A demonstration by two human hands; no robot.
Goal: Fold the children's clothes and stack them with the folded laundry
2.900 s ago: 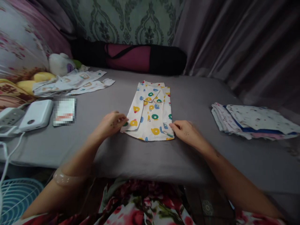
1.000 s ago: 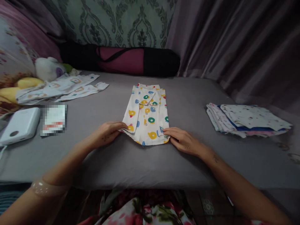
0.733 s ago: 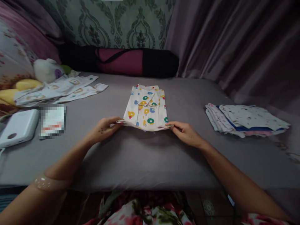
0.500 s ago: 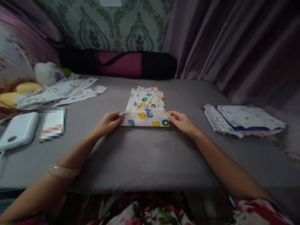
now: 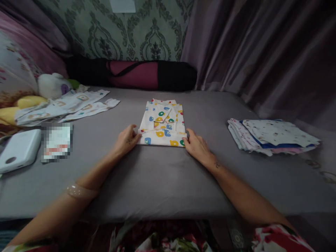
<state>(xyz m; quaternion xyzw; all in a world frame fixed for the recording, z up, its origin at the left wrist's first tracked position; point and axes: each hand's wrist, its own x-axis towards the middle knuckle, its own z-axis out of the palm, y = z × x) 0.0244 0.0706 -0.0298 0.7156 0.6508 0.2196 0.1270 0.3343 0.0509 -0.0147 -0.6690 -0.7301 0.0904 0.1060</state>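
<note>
A small white shirt with blue, yellow and green prints lies partly folded on the grey sheet. Its near end is turned over into a flat band. My left hand pinches the left end of that band between thumb and fingers. At the opposite end, my right hand grips the band's corner the same way. The sleeves lie folded inward on the shirt's middle, and the collar points away from me.
On the right sits a stack of folded clothes. To the left are a white power bank, a blurred-out packet, printed white trousers and a plush toy. A long black and maroon bag lies along the wall.
The turned-over band has come down flatter on the shirt, showing more of the front above it. Both hands have drawn slightly closer together, still at its ends.
</note>
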